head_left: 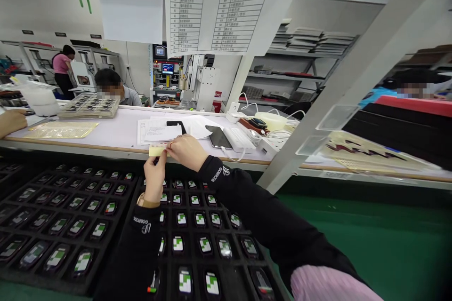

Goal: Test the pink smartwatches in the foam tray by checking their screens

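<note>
My left hand (154, 179) is raised at the table's front edge, its fingers closed on a small pale yellow label sheet (156, 151) with red marks. My right hand (187, 151) meets it from the right, its fingertips pinched at the sheet's right end; what they hold there is too small to make out. Something dark, partly hidden, shows by my left fingers. Below my hands lies a black tray (189, 259) of watch-like devices with green and white faces. Another black tray (42, 240) of similar devices is to the left.
On the white table (116, 132) lie papers (160, 132), a phone (218, 137), a power strip (278, 144) and cables. A slanted grey post (318, 108) stands at the right. A co-worker's hand (13, 122) rests at the far left, near a device tray (90, 106). People sit and stand behind.
</note>
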Action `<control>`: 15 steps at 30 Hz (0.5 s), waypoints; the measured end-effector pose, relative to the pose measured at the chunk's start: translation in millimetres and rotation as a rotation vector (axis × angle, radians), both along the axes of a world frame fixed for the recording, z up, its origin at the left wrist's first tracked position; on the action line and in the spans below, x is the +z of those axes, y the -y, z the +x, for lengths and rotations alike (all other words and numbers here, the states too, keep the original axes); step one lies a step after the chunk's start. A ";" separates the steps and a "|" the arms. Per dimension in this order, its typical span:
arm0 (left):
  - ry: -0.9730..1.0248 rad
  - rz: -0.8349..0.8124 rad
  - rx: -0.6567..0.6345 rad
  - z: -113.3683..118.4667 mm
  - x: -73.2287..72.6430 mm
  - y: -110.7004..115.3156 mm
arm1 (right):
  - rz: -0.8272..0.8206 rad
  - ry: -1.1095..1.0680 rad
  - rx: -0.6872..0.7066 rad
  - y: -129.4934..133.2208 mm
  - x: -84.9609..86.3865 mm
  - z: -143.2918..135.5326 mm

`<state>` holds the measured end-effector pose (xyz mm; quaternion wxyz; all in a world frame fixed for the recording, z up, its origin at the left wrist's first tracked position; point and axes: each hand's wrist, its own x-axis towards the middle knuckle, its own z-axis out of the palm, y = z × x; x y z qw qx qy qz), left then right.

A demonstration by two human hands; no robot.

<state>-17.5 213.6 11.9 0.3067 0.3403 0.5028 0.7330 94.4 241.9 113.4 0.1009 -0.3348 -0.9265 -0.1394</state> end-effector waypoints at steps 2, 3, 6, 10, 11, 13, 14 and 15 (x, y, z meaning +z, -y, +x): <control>-0.075 0.021 0.015 -2.9 0.7 -1.3 | 0.003 0.016 0.013 0.6 3.1 -3.2; -0.112 0.027 0.015 -4.5 1.8 -1.2 | 0.006 0.014 0.018 -0.6 4.1 -4.2; -0.217 0.029 -0.003 -9.3 4.7 5.5 | 0.031 -0.046 0.010 -6.4 3.4 -3.0; -0.341 -0.029 0.011 -13.2 0.5 33.3 | 0.067 -0.155 0.087 -1.5 -8.4 7.6; -0.378 -0.040 0.014 -13.3 -1.5 42.5 | 0.071 -0.166 0.137 3.2 -13.2 11.0; -0.460 -0.043 0.009 -12.2 -4.7 59.9 | 0.081 -0.172 0.244 14.5 -23.5 17.5; -0.498 -0.044 0.000 -11.0 -5.4 67.2 | 0.088 -0.170 0.288 20.1 -28.5 20.5; -0.531 -0.047 -0.009 -9.5 -5.5 73.1 | 0.095 -0.170 0.322 25.1 -33.1 23.2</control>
